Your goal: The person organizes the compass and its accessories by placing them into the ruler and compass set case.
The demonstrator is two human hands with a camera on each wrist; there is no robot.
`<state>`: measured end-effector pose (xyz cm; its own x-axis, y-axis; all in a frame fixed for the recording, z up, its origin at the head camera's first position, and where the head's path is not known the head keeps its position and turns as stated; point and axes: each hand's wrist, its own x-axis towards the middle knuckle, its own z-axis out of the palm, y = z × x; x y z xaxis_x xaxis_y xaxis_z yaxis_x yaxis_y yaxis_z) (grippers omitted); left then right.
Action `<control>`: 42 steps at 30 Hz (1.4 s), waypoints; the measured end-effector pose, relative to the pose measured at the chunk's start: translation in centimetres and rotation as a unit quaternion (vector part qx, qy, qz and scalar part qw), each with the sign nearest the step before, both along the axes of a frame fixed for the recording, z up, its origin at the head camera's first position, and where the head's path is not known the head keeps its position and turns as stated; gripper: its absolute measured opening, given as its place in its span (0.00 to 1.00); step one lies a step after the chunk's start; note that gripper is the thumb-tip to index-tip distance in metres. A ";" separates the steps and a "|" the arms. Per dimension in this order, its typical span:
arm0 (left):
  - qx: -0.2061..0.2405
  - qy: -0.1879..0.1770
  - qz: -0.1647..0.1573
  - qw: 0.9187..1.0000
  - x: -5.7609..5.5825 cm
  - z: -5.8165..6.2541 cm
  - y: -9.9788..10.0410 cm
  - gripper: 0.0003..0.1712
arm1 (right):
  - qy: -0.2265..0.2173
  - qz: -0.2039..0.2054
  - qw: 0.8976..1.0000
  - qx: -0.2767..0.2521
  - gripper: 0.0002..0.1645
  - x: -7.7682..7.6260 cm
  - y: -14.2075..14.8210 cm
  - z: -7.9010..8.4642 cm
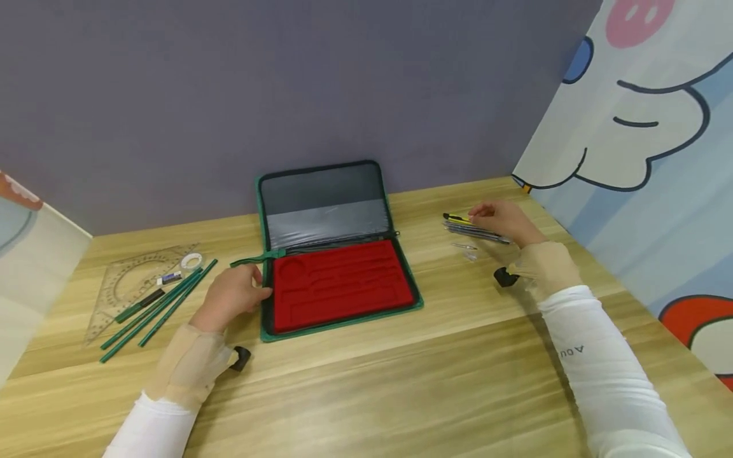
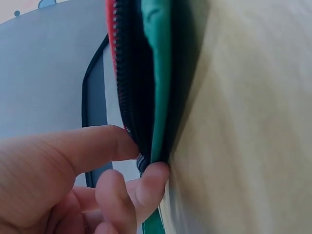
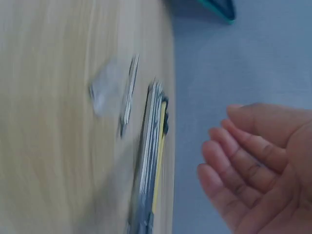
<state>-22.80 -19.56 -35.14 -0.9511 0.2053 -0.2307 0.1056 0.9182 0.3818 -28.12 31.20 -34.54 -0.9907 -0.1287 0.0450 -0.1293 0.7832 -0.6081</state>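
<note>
case [image 1: 343, 283] lies unfolded on the table [image 1: 355, 394], its left edge pinched by the left hand [image 1: 230, 298]. the right hand [image 1: 505, 221] (fingers relaxed, holding nothing) hovers near the cutter [image 1: 455, 218] and silver tools [image 1: 478, 233]

The yellow tool [image 1: 460, 219] is being partly hidden by the right hand [image 1: 501, 221]. In the right wrist view, a small clear thing [image 3: 105, 90] is being blurred.
</note>
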 end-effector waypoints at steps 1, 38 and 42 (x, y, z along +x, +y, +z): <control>0.001 0.000 0.000 1.000 0.0 0.0 0.1 0.16 | 0.004 0.008 1.000 0.018 0.18 -0.3 0.1 0.1; 0.009 0.011 0.003 1.000 0.5 -0.3 0.7 0.16 | 0.010 0.174 0.956 0.236 0.03 -4.8 3.6 -0.6; 0.010 0.016 0.000 1.000 0.5 -0.1 0.9 0.16 | -0.001 0.172 0.956 0.239 0.03 -4.7 3.8 0.0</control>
